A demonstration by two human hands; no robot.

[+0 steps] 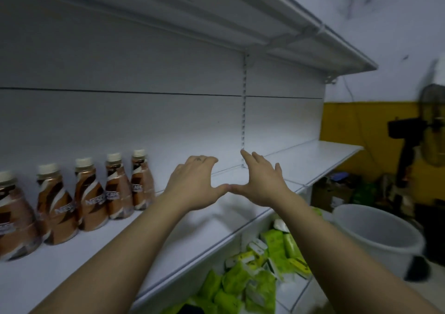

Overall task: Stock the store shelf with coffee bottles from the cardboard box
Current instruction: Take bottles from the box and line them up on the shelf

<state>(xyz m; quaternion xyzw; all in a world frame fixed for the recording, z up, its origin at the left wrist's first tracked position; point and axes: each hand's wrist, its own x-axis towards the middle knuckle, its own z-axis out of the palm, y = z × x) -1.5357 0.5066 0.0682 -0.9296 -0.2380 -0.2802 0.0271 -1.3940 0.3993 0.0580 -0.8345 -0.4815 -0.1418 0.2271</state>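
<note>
Five NESCAFE-labelled coffee bottles (90, 200) stand on the shelf (212, 219); left hand (193, 181) loosely bent, right hand (261, 181) spread, both hands empty.

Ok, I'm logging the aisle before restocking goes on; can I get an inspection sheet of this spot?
Surface: white shelf, mostly bare.
Job's things: five coffee bottles upright in a row at left; box not seen.
Clutter: green packets on the lower shelf.
Grippers: left hand and right hand empty over the shelf, thumb tips touching.
Cables: thin cord hanging at right.
Surroundings: white bucket, blurred fan.
</note>
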